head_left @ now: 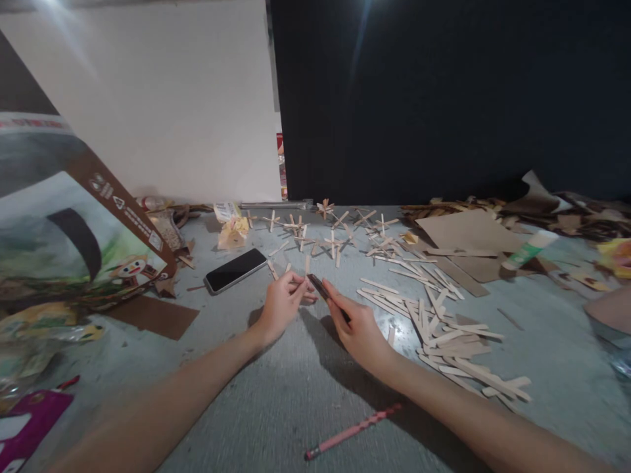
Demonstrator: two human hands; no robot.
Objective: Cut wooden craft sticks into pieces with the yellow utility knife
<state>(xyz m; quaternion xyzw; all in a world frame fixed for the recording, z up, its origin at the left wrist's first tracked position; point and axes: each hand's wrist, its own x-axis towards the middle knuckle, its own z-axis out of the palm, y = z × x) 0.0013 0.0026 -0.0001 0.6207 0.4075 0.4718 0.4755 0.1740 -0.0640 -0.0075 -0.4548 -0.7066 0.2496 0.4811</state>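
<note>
My left hand [282, 303] is pinched around a small pale wooden craft stick [307, 265], whose end pokes up past the fingertips. In my right hand [362, 332] is a slim dark tool [318, 287], its tip close to the stick and the left fingers; its exact kind is unclear. Just beyond both hands lie craft sticks joined into star and cross shapes [333, 244]. To the right spreads a loose heap of craft sticks [461, 355]. A black-screened phone [235, 270] rests left of the left hand.
A pink twisted pencil [352, 431] lies in front. Cardboard sheets [463, 233] and a glue stick [530, 251] are at right. A large printed bag [83, 217], a brown cardboard piece [155, 316] and a purple item [34, 424] occupy the left. White and black panels [444, 98] stand behind.
</note>
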